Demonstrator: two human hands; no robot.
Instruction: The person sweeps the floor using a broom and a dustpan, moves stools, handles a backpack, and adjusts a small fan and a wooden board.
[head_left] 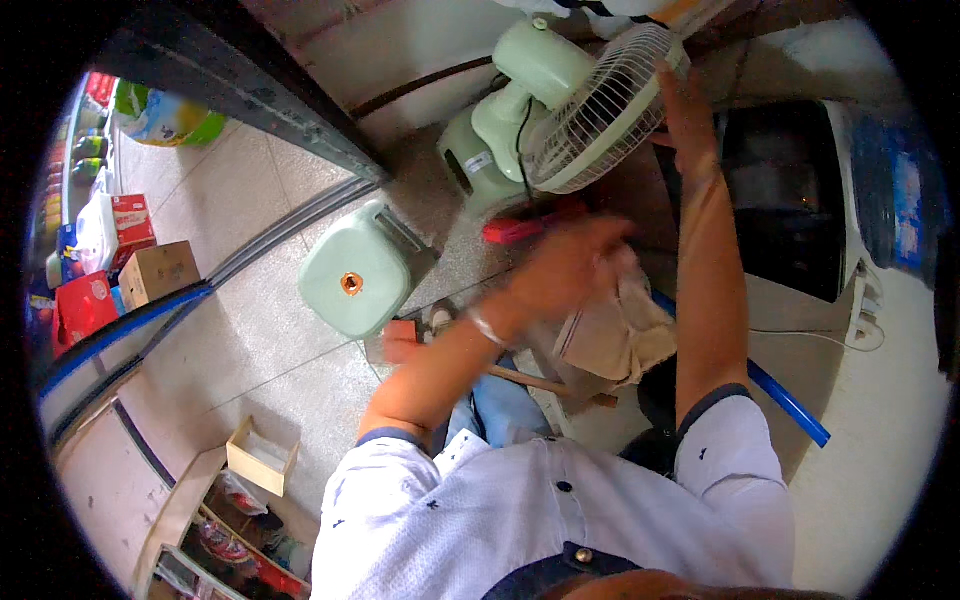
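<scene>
A pale green electric fan (545,75) stands at the far middle, its wire grille (600,125) facing right and tilted. My right hand (686,125) is at the right edge of the grille, fingers up along the rim and thumb lower down, gripping it. My left hand (590,250) is in front of the fan, smeared by motion, with a bracelet at the wrist. Just below it a beige cloth (620,330) lies in folds, its upper end meeting the blurred fingers. Whether those fingers hold the cloth cannot be made out.
A pale green stool (355,275) stands left of my left forearm. A red object (530,225) lies by the fan's base. At right are a black-fronted appliance (780,195), a blue tube (790,402) and a white power strip (864,310). Boxes (160,272) stand beyond the door track.
</scene>
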